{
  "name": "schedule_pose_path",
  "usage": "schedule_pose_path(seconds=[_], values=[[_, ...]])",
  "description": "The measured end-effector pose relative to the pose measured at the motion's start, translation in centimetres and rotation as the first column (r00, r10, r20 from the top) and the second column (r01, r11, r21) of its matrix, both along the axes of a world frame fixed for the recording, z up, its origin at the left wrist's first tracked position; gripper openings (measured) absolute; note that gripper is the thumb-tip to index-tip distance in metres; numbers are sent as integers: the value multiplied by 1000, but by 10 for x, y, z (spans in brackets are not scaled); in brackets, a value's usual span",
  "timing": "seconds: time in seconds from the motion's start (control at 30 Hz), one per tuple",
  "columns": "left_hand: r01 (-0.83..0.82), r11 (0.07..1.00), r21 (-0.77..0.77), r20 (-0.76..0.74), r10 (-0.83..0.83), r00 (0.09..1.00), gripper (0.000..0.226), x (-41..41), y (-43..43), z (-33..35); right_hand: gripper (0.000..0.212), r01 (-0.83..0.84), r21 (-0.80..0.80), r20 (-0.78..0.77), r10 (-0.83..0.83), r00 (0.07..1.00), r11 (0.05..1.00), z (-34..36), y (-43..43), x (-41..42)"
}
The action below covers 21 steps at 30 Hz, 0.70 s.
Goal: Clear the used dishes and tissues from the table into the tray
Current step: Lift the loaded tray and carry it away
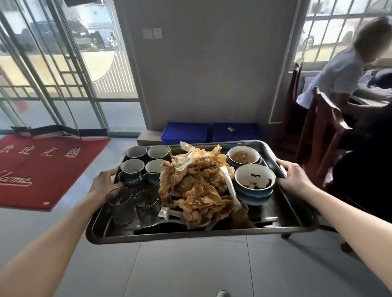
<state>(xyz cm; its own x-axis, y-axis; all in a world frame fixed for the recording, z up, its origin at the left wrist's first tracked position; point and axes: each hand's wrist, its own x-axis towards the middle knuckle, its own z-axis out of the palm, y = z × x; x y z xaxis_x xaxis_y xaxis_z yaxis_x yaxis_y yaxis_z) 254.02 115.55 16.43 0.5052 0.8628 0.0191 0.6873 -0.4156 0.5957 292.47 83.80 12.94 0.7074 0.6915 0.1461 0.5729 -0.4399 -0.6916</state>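
Both hands grip the tray (195,234): left hand (104,182) curled on the left rim, right hand (292,177) wrapped on the right rim. The tray is held level in the air above the tiled floor (186,275), not resting on any surface. Load: tissues (197,185) heaped in the middle, cups (143,160) far left, glasses (121,204) near left, stacked bowls (254,181) on the right with food scraps. Loading looks finished, so I judge this late stage, with only the carry-off left. The cleared surface isn't in view, so leftovers can't be ruled out. Red mat (31,170) left, blue crates (207,131) far ahead, another person (337,75) far right.
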Motion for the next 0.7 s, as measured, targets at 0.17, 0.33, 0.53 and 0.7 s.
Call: schedule_pose_path(seconds=[0.17, 0.33, 0.53, 0.7], values=[[-43, 999, -1, -23, 43, 999, 52, 86, 85, -8, 56, 0, 6, 28, 0, 1000, 1000, -6, 101, 89], [-49, 998, -36, -3, 49, 999, 54, 162, 174, -7, 52, -41, 5, 23, 41, 999, 999, -2, 200, 177], [-97, 994, -51, 7, 97, 995, 58, 243, 291, -18, 58, -64, -8, 26, 64, 998, 998, -11, 321, 262], [-89, 994, -60, 33, 91, 995, 53, 311, 402, -34, 62, -52, -18, -12, 52, 999, 999, -31, 429, 328]])
